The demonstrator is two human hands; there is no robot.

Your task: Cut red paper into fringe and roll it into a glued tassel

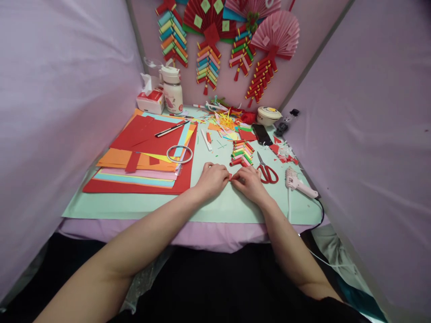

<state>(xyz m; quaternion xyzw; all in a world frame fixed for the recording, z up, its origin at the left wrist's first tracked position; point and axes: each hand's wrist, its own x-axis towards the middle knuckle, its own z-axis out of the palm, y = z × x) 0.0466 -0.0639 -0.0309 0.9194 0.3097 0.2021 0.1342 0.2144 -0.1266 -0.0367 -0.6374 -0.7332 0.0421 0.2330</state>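
My left hand (pixel 213 178) and my right hand (pixel 249 181) meet over the pale green mat (pixel 141 204), fingers curled together around a small red paper piece (pixel 231 176) pinched between them. Just beyond my fingers lies a cluster of small rolled paper tubes (pixel 241 152) in red, green and yellow. Red-handled scissors (pixel 266 170) lie right of my right hand. A white glue gun (pixel 298 183) rests further right with its cord trailing off the table edge.
A stack of coloured paper sheets (pixel 144 157) with a tape ring (pixel 179 154) and a pen (pixel 172 129) fills the left. Paper scraps (pixel 227 121), a phone (pixel 261 133), a bowl (pixel 267 115), a bottle (pixel 172 89) and a tissue box (pixel 151 99) sit behind. Paper firecracker decorations (pixel 208 63) hang on the back wall.
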